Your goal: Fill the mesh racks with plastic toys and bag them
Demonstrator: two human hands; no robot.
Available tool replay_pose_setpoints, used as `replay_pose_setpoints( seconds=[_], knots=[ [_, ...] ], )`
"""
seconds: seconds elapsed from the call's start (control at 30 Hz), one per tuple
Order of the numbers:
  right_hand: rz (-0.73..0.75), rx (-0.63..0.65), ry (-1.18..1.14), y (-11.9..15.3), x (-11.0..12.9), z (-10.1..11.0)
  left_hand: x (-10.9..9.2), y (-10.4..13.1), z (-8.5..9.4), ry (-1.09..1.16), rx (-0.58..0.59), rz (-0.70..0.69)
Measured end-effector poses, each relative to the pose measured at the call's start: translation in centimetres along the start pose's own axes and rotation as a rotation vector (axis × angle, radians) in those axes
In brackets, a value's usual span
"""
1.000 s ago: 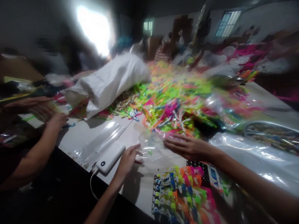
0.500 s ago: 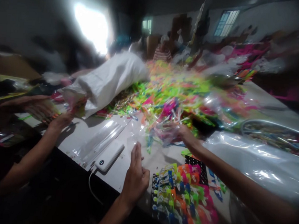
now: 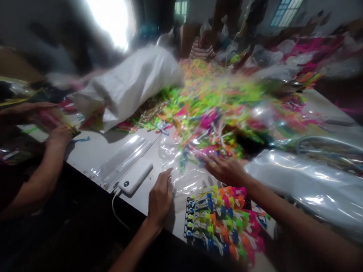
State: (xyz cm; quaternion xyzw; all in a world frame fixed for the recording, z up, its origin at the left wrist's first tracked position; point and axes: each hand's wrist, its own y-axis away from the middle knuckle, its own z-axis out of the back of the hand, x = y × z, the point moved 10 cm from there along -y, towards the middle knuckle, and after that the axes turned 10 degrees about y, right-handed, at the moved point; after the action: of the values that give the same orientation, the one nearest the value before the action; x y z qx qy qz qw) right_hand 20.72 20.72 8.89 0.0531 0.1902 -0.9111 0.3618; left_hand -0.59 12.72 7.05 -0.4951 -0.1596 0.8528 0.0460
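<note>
A clear plastic bag (image 3: pixel 186 179) lies spread on the white table, between my two hands. My left hand (image 3: pixel 160 196) is at its near left edge, fingers together and closed on the film. Over its far right part, my right hand (image 3: pixel 224 168) reaches in with fingers stretched out flat, next to the loose colourful pieces. Just in front of my right forearm sits a black perforated tray (image 3: pixel 186 218) with rows of bright plastic pieces with white loops (image 3: pixel 225 223); their exact kind I cannot make out.
A large heap of neon pieces (image 3: pixel 216 92) covers the table's middle, beside a white sack (image 3: pixel 135 82). A white power bank (image 3: pixel 136 178) with a cable and flat clear bags (image 3: pixel 119 160) lie left. Another person's hands (image 3: pixel 59 132) work at far left. A big plastic sack (image 3: pixel 309 184) lies right.
The clear bag now lies flatter on the table. My right hand has opened out over it, and my left hand has turned in at its edge. The neighbour's hands have shifted left.
</note>
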Motion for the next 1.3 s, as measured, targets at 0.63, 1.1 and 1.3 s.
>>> replay_pose_setpoints(
  seconds=[0.63, 1.1, 1.3],
  knots=[
    [-0.120, -0.022, -0.792, -0.1, -1.0, -3.8, 4.5, 3.4, -2.4, 0.144, 0.128, 0.131],
    [-0.069, -0.018, -0.314, 0.8, -1.0, -0.8, 6.0, 2.4, -0.7, 0.087, 0.013, 0.216],
    [-0.063, -0.046, -0.472, 0.4, -0.8, -1.8, 5.5, 2.9, -1.3, 0.118, 0.005, 0.267]
  ],
)
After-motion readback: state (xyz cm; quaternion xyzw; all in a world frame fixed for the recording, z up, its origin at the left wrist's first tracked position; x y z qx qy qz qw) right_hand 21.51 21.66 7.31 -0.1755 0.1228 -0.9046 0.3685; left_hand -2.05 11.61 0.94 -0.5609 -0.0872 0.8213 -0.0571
